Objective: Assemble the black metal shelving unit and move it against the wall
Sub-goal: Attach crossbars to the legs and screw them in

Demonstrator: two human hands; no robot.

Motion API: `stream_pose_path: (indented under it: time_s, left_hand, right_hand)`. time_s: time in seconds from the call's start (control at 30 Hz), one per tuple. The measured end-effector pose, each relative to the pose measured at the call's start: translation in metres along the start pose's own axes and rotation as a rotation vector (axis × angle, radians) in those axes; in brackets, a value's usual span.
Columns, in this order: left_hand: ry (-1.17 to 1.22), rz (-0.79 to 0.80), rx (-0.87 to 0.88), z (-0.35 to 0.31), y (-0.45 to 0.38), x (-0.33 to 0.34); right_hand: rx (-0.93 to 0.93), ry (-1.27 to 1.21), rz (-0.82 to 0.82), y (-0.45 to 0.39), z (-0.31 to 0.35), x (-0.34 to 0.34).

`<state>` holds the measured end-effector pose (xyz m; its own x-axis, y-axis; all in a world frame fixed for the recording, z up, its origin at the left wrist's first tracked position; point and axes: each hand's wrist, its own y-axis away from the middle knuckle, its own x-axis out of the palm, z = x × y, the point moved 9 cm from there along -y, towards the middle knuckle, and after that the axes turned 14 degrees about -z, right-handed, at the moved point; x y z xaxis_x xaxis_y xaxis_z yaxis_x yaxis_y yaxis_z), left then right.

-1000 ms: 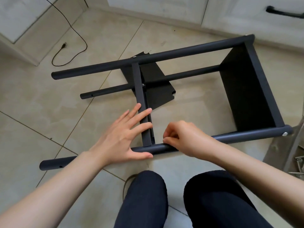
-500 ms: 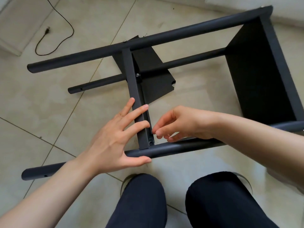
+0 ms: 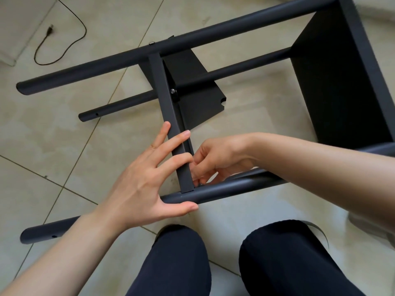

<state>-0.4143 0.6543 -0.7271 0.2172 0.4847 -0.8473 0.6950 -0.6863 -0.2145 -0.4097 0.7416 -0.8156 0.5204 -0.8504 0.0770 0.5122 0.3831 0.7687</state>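
The floor (image 3: 53,135) is pale tile. On it the shelving unit (image 3: 346,82) lies on its side, part-built, just ahead of the person's knees (image 3: 177,259): long round poles run left to right, a black shelf panel (image 3: 342,86) closes the right end, and a second panel (image 3: 198,97) sits tilted near the middle. A black cord (image 3: 62,52) curls on the tile at far left, well apart from the frame.

The near pole (image 3: 224,191) runs beneath both hands. A crossbar (image 3: 168,116) meets it at a right angle.

The left hand (image 3: 141,184) is spread wide, fingers (image 3: 171,144) straight and laid across the crossbar, thumb pressed along the near pole's front. It grips nothing.

The right hand (image 3: 215,161) is curled, fingertips bunched at the joint where crossbar meets pole; what they pinch is too small to tell.

Since half a second ago the right fingers have dipped lower into that joint, and the left hand has stayed put.
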Motion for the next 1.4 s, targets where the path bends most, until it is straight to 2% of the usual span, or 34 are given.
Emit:
stream_pose_path:
  time_s: [0.63, 0.87, 1.13, 1.4]
  left_hand:
    - [0.044, -0.008, -0.015, 0.001, -0.001, -0.002]
    - [0.039, -0.011, -0.013, 0.001, -0.001, -0.001]
    - [0.031, -0.001, -0.028, 0.002, 0.0, -0.001]
    - [0.021, 0.008, -0.033, 0.003, 0.0, 0.0]
  right_hand:
    - [0.061, 0.021, 0.003, -0.008, -0.014, 0.007]
    - [0.074, -0.044, 0.051, -0.004, -0.014, 0.005]
    - [0.081, 0.031, -0.025, -0.006, -0.014, 0.005]
    - [0.095, 0.047, -0.001, -0.003, -0.015, 0.003]
